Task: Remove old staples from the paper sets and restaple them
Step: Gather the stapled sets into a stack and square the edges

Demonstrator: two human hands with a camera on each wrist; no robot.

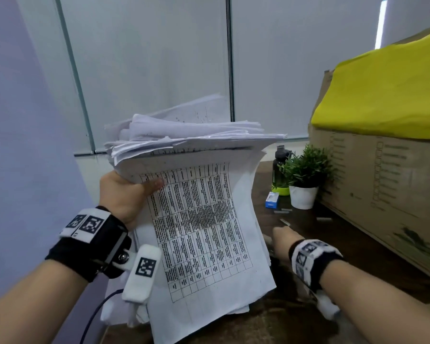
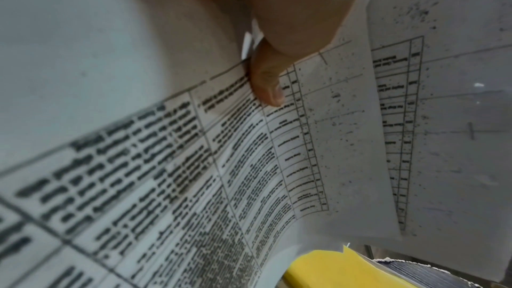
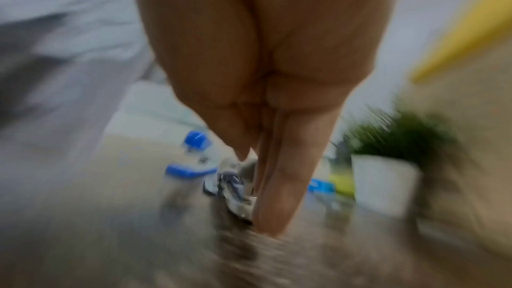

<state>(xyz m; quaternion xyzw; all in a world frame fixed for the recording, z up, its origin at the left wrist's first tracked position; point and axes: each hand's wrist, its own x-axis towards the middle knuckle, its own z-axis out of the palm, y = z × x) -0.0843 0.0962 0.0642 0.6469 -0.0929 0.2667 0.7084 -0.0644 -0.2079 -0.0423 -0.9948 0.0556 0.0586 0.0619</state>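
Observation:
My left hand [image 1: 127, 192] holds up a thick stack of paper sets [image 1: 196, 219] by its upper left edge. The thumb [image 2: 268, 82] presses on the top hanging sheet, a printed table [image 2: 166, 161]. More crumpled sheets [image 1: 184, 137] lie bent over the top of the stack. One staple [image 2: 471, 130] shows in a sheet behind. My right hand [image 1: 283, 238] is low over the table, just right of the papers, and holds nothing. In the blurred right wrist view its fingers [image 3: 279, 183] point straight down at a metal tool with blue parts [image 3: 235, 189].
A blue staple box [image 1: 271, 200], a potted plant [image 1: 304, 180] and a dark bottle [image 1: 279, 165] stand at the back of the brown table [image 1: 345, 244]. Loose staple strips [image 1: 282, 211] lie near them. A big cardboard box [image 1: 382, 182] under yellow cloth [image 1: 387, 90] fills the right side.

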